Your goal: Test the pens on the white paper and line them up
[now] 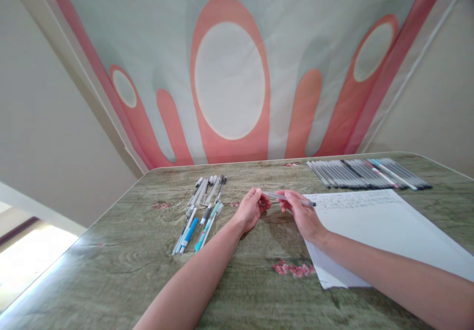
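A slim translucent pen [276, 196] with a dark end lies across the space between my two hands, above the table. My right hand [303, 216] is closed on it, with the barrel between thumb and fingers and the dark end jutting out to the right. At the pen's other end, the thumb and fingertips of my left hand [252, 207] pinch its tip. The side of my right hand is by the left edge of a white paper sheet [370, 241], which has rows of handwriting along its top.
A long row of pens [333, 174] lies side by side at the back right. Left of my hands are a group of grey and black pens [207, 189] and a blue pen [189, 235] among several others. The wood-patterned table [129, 251] meets a printed backdrop behind.
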Action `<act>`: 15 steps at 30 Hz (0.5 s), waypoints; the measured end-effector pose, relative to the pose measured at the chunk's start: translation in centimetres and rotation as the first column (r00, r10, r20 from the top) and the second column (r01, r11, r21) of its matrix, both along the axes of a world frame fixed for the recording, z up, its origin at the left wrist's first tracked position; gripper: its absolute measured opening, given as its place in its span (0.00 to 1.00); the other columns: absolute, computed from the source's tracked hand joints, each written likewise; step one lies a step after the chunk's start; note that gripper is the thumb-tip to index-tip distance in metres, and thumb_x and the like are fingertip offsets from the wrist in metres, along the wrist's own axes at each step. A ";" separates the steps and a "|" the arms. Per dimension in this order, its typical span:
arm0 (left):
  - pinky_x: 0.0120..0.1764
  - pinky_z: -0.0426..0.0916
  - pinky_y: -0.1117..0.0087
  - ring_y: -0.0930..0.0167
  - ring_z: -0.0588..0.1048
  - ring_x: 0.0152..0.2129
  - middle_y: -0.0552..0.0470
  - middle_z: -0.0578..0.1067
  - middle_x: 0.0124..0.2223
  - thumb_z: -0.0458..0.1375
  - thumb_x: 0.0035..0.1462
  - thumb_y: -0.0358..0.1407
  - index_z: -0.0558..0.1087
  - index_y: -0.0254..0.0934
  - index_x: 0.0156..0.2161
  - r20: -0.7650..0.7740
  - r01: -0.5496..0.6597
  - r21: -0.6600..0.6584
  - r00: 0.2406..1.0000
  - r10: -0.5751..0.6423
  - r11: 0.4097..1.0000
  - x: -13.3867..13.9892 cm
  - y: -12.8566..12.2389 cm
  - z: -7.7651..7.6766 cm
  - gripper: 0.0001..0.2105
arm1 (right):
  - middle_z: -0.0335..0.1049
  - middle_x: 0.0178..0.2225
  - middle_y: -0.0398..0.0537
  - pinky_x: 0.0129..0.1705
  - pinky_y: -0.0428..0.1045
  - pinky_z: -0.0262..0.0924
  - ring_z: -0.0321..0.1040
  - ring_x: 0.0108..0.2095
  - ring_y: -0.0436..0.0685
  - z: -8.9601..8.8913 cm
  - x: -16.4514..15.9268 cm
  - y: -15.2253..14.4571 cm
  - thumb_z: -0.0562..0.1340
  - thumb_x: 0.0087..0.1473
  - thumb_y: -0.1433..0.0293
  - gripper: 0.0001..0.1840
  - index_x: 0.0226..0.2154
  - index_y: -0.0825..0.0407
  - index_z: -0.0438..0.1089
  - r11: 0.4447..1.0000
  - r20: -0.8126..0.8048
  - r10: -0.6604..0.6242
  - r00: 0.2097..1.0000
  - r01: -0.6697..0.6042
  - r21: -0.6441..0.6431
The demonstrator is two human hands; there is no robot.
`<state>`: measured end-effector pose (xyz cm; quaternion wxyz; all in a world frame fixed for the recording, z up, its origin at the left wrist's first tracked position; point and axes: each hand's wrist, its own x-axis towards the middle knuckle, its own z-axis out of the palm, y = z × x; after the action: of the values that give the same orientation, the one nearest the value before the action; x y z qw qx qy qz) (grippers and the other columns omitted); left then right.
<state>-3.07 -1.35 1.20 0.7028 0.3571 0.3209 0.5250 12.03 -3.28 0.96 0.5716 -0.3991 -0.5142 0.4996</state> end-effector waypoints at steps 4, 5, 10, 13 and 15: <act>0.29 0.63 0.74 0.76 0.69 0.22 0.56 0.69 0.25 0.58 0.48 0.43 0.61 0.35 0.29 -0.014 0.004 0.007 1.000 -0.004 1.000 0.1 0.0 0.1 0.14 | 0.70 0.31 0.48 0.31 0.48 0.61 0.64 0.29 0.51 -0.1 0.1 0.0 0.55 0.52 0.56 0.20 0.38 0.53 0.70 1.000 -0.005 -0.002 1.000 0.002 -0.002; 0.29 0.63 0.74 0.77 0.69 0.21 0.56 0.68 0.25 0.58 0.48 0.43 0.61 0.35 0.29 -0.018 0.006 0.008 1.000 -0.006 1.000 0.1 -0.1 0.1 0.14 | 0.70 0.31 0.48 0.30 0.48 0.61 0.64 0.29 0.51 -0.1 0.1 0.1 0.55 0.52 0.57 0.19 0.38 0.53 0.70 1.000 -0.009 0.000 1.000 0.000 -0.003; 0.29 0.63 0.74 0.77 0.68 0.21 0.57 0.67 0.24 0.59 0.47 0.44 0.59 0.36 0.28 -0.037 0.011 -0.001 0.999 -0.011 1.000 0.1 -0.2 0.3 0.15 | 0.70 0.31 0.48 0.31 0.48 0.61 0.65 0.29 0.51 -0.3 0.1 0.2 0.55 0.52 0.57 0.19 0.36 0.53 0.70 1.000 -0.012 -0.007 1.000 0.007 0.005; 0.28 0.62 0.75 0.77 0.68 0.21 0.57 0.67 0.24 0.58 0.47 0.45 0.59 0.37 0.28 -0.056 0.004 0.010 0.998 -0.003 1.000 0.1 -0.3 0.4 0.16 | 0.70 0.31 0.48 0.31 0.48 0.61 0.65 0.30 0.52 -0.2 0.1 0.0 0.54 0.52 0.57 0.19 0.36 0.53 0.70 1.000 0.002 -0.011 1.000 0.011 0.018; 0.28 0.62 0.75 0.77 0.68 0.21 0.57 0.67 0.24 0.58 0.48 0.45 0.58 0.37 0.28 -0.065 0.006 0.029 0.998 -0.004 1.000 0.1 -0.3 0.4 0.15 | 0.70 0.30 0.47 0.32 0.48 0.61 0.65 0.29 0.51 0.0 0.1 -0.1 0.54 0.53 0.57 0.19 0.37 0.53 0.70 0.999 0.035 -0.008 0.999 0.006 0.045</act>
<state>-2.95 -1.69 1.63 0.6881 0.3851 0.3349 0.5158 12.14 -3.42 1.01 0.5728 -0.3968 -0.5340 0.4789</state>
